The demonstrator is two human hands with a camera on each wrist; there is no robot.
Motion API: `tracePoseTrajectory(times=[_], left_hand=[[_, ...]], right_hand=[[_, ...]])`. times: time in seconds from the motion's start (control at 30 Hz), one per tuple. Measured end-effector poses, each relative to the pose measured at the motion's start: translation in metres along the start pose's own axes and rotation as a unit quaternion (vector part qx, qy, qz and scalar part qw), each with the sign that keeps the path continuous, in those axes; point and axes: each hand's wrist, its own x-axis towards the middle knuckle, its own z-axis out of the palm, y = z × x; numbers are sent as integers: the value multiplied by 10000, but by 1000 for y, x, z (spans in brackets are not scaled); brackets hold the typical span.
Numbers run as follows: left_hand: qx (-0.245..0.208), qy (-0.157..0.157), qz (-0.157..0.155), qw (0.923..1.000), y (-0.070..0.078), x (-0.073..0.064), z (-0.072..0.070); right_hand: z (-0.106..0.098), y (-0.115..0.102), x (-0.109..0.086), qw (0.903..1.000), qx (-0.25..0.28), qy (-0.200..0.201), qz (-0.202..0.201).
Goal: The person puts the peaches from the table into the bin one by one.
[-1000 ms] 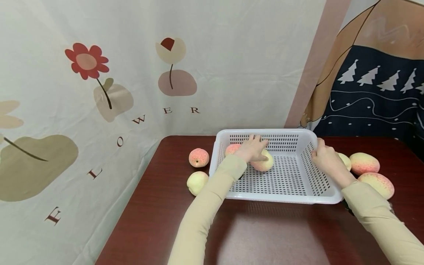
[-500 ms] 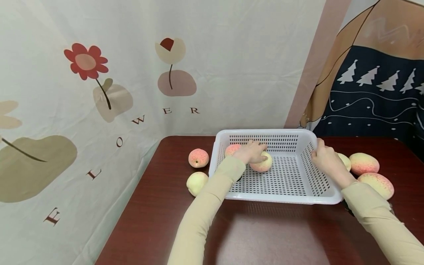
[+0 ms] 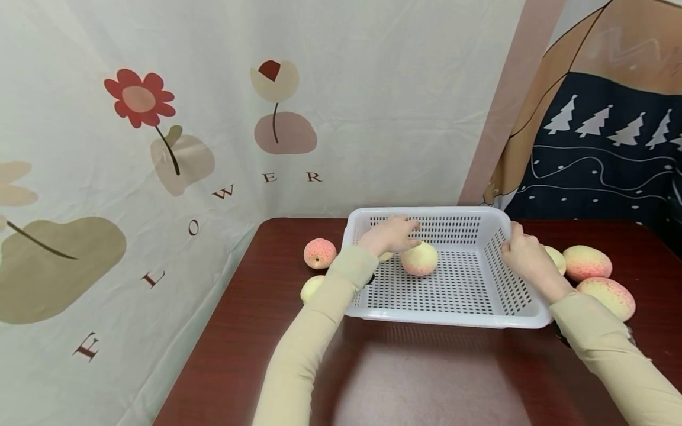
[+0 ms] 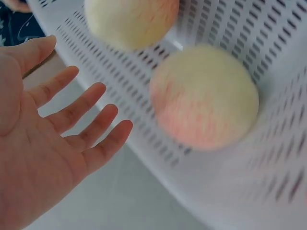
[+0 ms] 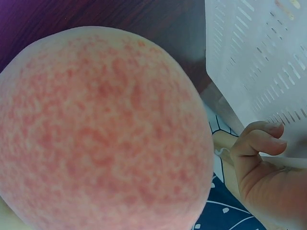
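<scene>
Peach in white basket, head cam: L hand has just let go, fingers spread, so prob. placed; R hand grips R rim. L wrist: palm bare, 2 in-basket peaches clear, one mostly hidden from head. R wrist: fingers curled at basket edge, speckled peach close-up outside.
</scene>
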Motion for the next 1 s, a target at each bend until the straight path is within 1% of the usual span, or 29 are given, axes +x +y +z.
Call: tracePoseTrajectory(times=[0.07, 0.13, 0.2, 0.3, 0.43, 0.53, 0.63, 0.77, 0.87, 1.0], left_hand=[[-76, 118, -44, 9999, -7, -4, -5], [-183, 184, -22, 9997, -14, -10, -10], [-281, 229, -2, 9993, -23, -16, -14], [-484, 345, -74, 9982, -37, -27, -20], [-719, 670, -192, 9950, -59, -41, -26], [-851, 909, -214, 9920, -76, -49, -26], [-908, 1130, -293, 9890, -92, -56, -23], [-956, 1264, -572, 9857, -111, -64, -15], [-1064, 1175, -847, 9837, -124, -68, -7], [-1152, 922, -1197, 9818, -138, -72, 5]], right_hand=[[0, 0, 0, 10000, 11, -3, 8], [0, 1, 1, 10000, -2, 12, -15], [1, 1, 1, 10000, -2, 30, -20], [1, 0, 1, 10000, -9, 27, -19], [0, 0, 0, 9999, 55, -88, 35], [-1, 1, 0, 9999, 89, -140, 46], [-1, 1, 0, 9999, 73, -131, 33], [-1, 2, 0, 9999, 36, -99, 35], [-1, 1, 0, 10000, 18, -51, 21], [-1, 0, 0, 10000, 26, -66, 35]])
